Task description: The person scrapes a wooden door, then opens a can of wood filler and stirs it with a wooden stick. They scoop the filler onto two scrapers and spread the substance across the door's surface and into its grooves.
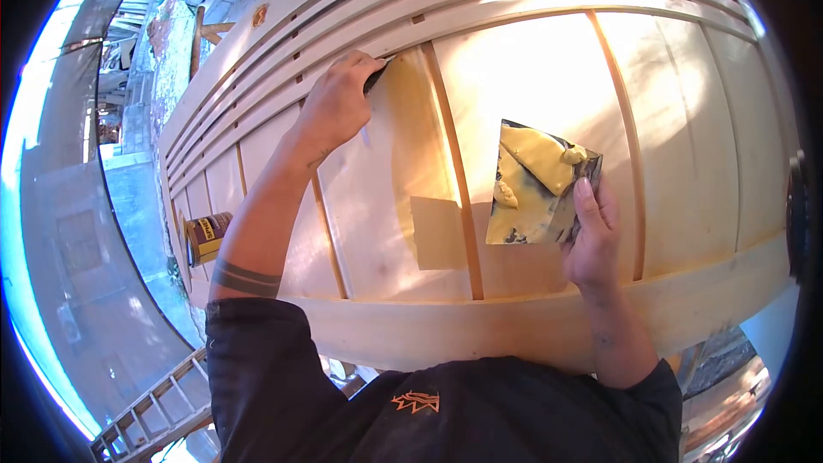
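Note:
My left hand (336,99) is closed around a dark scraper (374,77), mostly hidden by the fingers. It is at the upper end of a pale wooden panel (360,206), just below the slats. Beside the scraper, a yellowish smear (410,111) runs down the panel along a brown groove. My right hand (593,236) grips the edge of a flat, square putty board (514,227), thumb on top. Thick yellow putty (540,154) covers much of the board, with dark patches showing through. The board is held above the panel.
A labelled tin (207,238) stands at the panel's left end. Long parallel slats (403,2) run along the far side. A tan rectangular patch (437,233) shows on the panel. A ladder (154,403) lies at lower left. Strong sunlight falls on the upper middle.

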`<state>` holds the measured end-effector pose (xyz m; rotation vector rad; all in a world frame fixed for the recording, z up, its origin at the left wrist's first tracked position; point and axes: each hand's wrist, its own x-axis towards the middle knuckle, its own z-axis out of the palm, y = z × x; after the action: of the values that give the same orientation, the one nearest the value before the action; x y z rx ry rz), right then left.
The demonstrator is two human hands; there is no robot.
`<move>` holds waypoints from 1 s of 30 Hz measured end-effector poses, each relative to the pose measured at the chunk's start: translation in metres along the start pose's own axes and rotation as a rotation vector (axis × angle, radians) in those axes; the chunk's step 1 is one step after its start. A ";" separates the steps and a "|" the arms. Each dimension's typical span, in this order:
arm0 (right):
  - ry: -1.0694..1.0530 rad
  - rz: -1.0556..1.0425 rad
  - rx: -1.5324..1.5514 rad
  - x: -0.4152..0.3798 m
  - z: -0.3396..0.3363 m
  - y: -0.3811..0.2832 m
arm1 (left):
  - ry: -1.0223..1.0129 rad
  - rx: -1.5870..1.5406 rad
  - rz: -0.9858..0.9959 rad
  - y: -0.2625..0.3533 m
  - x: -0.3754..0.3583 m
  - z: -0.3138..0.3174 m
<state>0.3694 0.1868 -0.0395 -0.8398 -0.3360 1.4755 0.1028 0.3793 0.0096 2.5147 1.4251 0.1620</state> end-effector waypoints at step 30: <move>-0.033 -0.022 -0.043 0.003 0.000 -0.001 | -0.060 -0.071 -0.066 0.014 -0.026 -0.043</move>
<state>0.3702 0.1898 -0.0398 -0.8445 -0.4021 1.4675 0.0916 0.3569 0.0549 2.3918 1.4508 0.1223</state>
